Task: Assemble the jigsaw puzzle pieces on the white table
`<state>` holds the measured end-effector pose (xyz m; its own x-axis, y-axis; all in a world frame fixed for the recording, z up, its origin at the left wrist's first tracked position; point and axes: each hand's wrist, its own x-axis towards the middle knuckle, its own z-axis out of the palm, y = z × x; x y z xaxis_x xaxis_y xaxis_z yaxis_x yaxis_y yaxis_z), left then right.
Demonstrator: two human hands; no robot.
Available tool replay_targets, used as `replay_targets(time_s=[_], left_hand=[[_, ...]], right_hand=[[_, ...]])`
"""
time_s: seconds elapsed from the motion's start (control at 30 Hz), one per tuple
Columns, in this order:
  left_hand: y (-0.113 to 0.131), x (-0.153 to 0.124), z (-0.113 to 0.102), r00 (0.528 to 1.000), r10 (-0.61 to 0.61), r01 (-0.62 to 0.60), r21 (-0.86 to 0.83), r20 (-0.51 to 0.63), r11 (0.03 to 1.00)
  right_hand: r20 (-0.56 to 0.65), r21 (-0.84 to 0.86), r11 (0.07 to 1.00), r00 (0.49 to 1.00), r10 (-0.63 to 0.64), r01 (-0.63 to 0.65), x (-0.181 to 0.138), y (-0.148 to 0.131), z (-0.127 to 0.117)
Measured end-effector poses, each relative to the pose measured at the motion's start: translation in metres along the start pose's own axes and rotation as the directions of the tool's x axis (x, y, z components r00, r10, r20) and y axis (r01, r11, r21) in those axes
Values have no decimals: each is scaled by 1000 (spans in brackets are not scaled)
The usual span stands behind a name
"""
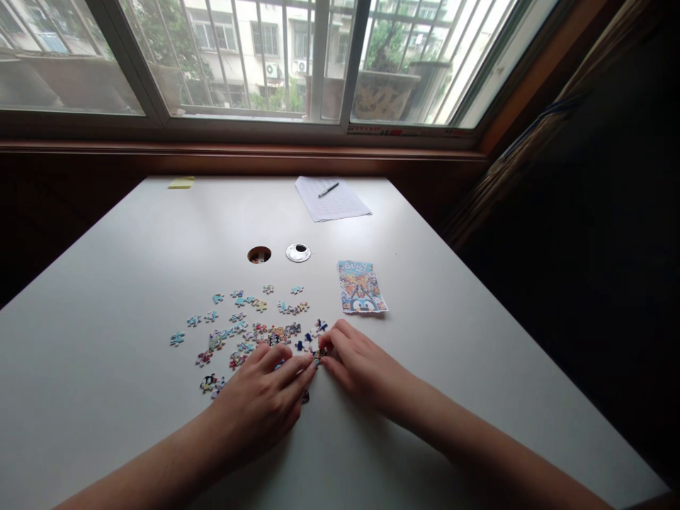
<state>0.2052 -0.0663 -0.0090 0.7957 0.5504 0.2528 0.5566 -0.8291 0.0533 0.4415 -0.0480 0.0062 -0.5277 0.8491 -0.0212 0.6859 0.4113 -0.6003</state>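
Observation:
Many jigsaw puzzle pieces lie spread over the white table, some grouped near its middle. My left hand rests palm down on the near side of them, its fingers stretched out and its fingertips on the pieces. Beneath it, part of the group is hidden. My right hand has its thumb and fingers pinched on a small dark puzzle piece, right beside the left fingertips. A few dark blue pieces lie just beyond the two hands.
Beyond my right hand lies a colourful picture sheet. Farther off are a round hole in the table, its metal cover, papers with a pen, and a yellow note. A barred window stands behind.

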Motion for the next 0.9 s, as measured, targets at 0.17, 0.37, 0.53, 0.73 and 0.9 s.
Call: replay_targets(time_s=[0.17,0.37,0.53,0.73,0.9], left_hand=[[0,0,1,1000,-6,6,-8,7,1000],[-1,-1,1,1000,-6,7,-12,15,1000],[-1,0,1,1000,-5,5,-14,16,1000],[-1,2,-1,1000,7,-7,-4,-2,1000],[-1,1,0,1000,3,-3,0,11,1000]], right_hand=[[-12,1,1000,1000,19,-19,0,0,1],[22,6,999,999,50,-50,1,-1,-2],[35,-35,999,999,18,-17,-1,-2,-1],[37,-30,1000,999,8,-7,-1,-2,2],[34,10,1000,999,25,-26,-1,-4,-1]])
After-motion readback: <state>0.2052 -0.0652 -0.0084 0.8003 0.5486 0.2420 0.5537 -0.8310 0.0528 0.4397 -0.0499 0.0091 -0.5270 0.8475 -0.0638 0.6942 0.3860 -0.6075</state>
